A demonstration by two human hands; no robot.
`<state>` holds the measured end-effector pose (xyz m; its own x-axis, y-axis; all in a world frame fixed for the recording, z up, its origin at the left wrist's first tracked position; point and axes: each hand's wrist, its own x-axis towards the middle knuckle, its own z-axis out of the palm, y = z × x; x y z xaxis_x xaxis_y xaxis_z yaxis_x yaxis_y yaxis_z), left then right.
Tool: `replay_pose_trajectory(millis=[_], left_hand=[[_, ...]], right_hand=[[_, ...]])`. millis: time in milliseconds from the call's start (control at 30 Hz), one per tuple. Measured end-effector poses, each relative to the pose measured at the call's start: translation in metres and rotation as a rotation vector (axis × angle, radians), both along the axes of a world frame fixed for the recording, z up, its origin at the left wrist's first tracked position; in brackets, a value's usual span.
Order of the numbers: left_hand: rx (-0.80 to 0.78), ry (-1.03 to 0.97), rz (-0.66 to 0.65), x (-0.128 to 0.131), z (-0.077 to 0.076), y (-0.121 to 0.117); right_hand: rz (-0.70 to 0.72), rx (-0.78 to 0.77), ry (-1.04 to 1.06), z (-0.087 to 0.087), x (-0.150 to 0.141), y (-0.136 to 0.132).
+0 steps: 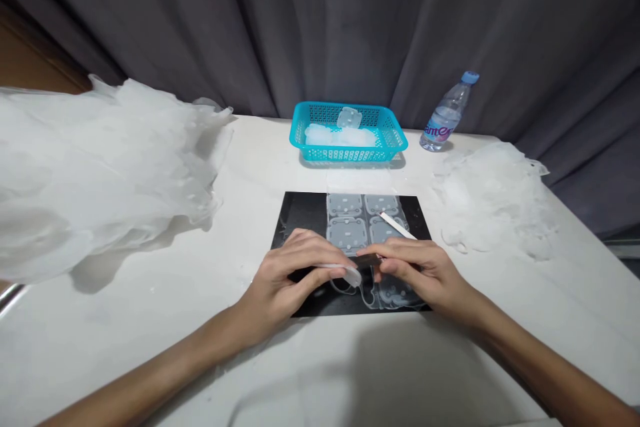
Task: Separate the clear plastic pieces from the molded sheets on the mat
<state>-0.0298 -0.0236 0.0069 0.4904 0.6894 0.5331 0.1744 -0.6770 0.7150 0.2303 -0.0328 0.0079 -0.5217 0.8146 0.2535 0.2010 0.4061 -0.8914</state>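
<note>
My left hand (310,270) is closed around a small translucent, rounded silicone-like piece (353,276), pinched between thumb and fingers. In my right hand (417,267) is a flat dark tool (369,260), whose far end meets the piece at the left fingertips; its exact kind is unclear. Both hands are above a black mat (310,213). On the mat lies a translucent sheet (347,233) of joined rounded-square pieces, partly hidden by my hands. A slim white stick (399,224) rests across the sheet, just beyond my right hand.
A blue perforated basket (349,155) holding several translucent pieces stands behind the mat. To its right is a water bottle (443,115). A large heap of translucent sheets (110,167) covers the table's left side, and a heap of thin scraps (495,193) lies at right.
</note>
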Motion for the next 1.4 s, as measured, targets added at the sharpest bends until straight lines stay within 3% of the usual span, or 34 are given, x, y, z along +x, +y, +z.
replay_pose_trajectory(millis=[433, 867, 1400], left_hand=[[0.101, -0.060, 0.048, 0.006, 0.000, -0.003], [0.159, -0.123, 0.149, 0.010, 0.001, -0.009], [0.181, -0.154, 0.155, 0.009, -0.006, -0.012]], right_hand=[[0.013, 0.035, 0.027, -0.002, -0.008, -0.004], [-0.149, 0.143, 0.050, -0.006, -0.025, -0.017], [-0.179, 0.179, 0.086, -0.005, -0.031, -0.019]])
